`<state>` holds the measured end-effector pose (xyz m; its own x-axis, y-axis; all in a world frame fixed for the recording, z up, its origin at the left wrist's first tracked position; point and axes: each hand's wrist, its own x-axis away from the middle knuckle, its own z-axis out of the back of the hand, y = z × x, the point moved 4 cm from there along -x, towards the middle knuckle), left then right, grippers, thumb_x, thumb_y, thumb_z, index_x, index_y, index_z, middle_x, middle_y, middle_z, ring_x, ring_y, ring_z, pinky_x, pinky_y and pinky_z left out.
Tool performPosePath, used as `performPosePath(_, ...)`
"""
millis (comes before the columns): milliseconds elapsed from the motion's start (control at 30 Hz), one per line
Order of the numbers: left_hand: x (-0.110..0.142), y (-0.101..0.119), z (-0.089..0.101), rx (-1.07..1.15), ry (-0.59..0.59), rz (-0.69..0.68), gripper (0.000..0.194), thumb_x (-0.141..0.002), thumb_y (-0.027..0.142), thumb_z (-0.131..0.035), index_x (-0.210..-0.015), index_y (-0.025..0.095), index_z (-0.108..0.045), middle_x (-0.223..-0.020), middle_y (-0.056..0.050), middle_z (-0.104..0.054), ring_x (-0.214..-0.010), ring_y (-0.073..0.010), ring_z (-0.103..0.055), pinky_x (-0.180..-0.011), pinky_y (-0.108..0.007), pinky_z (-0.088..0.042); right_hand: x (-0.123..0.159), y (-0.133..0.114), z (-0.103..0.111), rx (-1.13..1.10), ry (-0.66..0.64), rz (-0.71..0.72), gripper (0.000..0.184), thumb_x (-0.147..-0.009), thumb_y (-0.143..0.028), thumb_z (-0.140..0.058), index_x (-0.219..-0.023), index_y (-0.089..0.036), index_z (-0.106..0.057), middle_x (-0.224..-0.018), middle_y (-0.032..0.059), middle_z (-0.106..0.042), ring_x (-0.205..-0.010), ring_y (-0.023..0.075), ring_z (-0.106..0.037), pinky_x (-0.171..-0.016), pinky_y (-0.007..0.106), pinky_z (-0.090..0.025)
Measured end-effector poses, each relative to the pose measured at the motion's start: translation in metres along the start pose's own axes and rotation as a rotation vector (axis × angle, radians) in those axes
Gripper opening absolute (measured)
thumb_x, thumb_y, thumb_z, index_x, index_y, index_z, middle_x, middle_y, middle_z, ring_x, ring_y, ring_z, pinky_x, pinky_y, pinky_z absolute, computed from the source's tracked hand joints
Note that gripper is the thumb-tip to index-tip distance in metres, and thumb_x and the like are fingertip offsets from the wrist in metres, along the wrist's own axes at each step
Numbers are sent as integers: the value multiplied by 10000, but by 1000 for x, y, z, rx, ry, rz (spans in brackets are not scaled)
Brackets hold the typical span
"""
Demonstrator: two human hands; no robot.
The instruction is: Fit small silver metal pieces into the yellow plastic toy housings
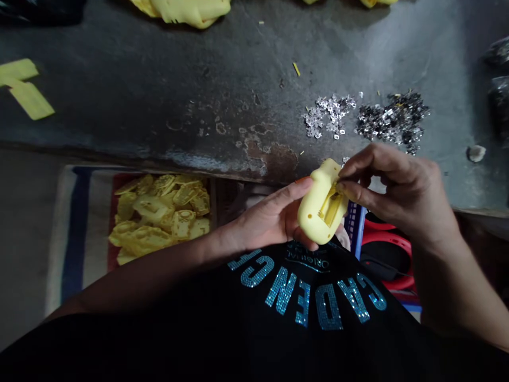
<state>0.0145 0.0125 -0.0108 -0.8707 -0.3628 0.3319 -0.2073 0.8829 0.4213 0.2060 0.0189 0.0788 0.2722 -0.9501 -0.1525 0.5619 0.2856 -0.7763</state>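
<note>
My left hand (274, 215) grips a yellow plastic toy casing (312, 215) from its left side and below. The casing is tilted, with its rectangular slot, like a battery compartment, facing me. My right hand (397, 185) pinches at the upper end of that slot with thumb and forefinger. Whatever sits between those fingertips is too small or hidden to make out. Just beyond, on the bench, lie a pile of shiny metal clips (328, 115) and a darker pile of small metal parts (393, 119).
A red crate (112, 204) below the bench edge at left holds yellow plastic parts (163, 212). Yellow flat pieces (29, 95) lie on the grey bench (159, 79). A larger yellow part (191, 10) sits at the back. A blue basket (357, 228) stands near my lap.
</note>
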Motion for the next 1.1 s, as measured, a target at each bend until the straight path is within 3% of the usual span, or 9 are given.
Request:
performPosePath(267,0,-4,6,21,20,-71,545,-1019,616,-765,-1414,248,-690,-1317,-144,-809,-1035,-282,-810,-634,-281,-639,10,-10,-13,320,115,84,164,-994,-114,-725,-1003,-277,-708,-937,-28,-816,-783,162,-750,-685,301,-549)
performPosePath(467,1,-4,8,60,56,-49,695,-1002,619,-779,-1567,253,-606,-1348,-146,-806,-1110,-318,-813,-631,-288,-656,20,-14,-19,431,167,77,73,-1073,-259,-722,-1069,-318,-764,-910,3,-826,-780,212,-744,-738,374,-557)
performPosePath(633,1,-1,5,57,-45,-23,768,-979,692,-750,-1552,196,-624,-1348,-188,-809,-1178,-363,-817,-616,-276,-655,33,-10,-10,443,265,39,138,-1072,-278,-741,-1167,-363,-796,-974,4,-839,-801,234,-721,-839,442,-572)
performPosePath(767,2,2,1,14,-21,-89,763,-957,678,-792,-1550,228,-626,-1281,-151,-823,-1041,-314,-832,-584,-276,-639,20,6,-4,169,146,1,231,-1018,-348,-827,-1248,-347,-800,-1173,30,-839,-1023,262,-766,-880,436,-601)
performPosePath(900,8,3,4,-80,155,-248,693,-892,565,-925,-1485,298,-685,-1112,-44,-828,-826,-192,-775,-642,-255,-618,0,18,-8,-72,-33,-50,486,-960,-463,-887,-1396,-310,-738,-1370,73,-788,-1153,273,-768,-876,409,-634)
performPosePath(1000,15,1,8,-169,227,-327,639,-897,493,-947,-1460,288,-725,-1073,-31,-832,-833,-150,-748,-725,-230,-594,-5,12,-15,-15,-32,8,513,-952,-466,-879,-1401,-275,-720,-1301,88,-785,-1106,275,-765,-863,418,-649)
performPosePath(1100,28,2,13,-262,242,-398,624,-929,506,-915,-1477,259,-748,-1069,-57,-832,-817,-144,-711,-712,-230,-563,-4,0,-27,116,63,122,489,-962,-398,-847,-1404,-256,-694,-1217,91,-769,-1068,272,-750,-845,425,-664)
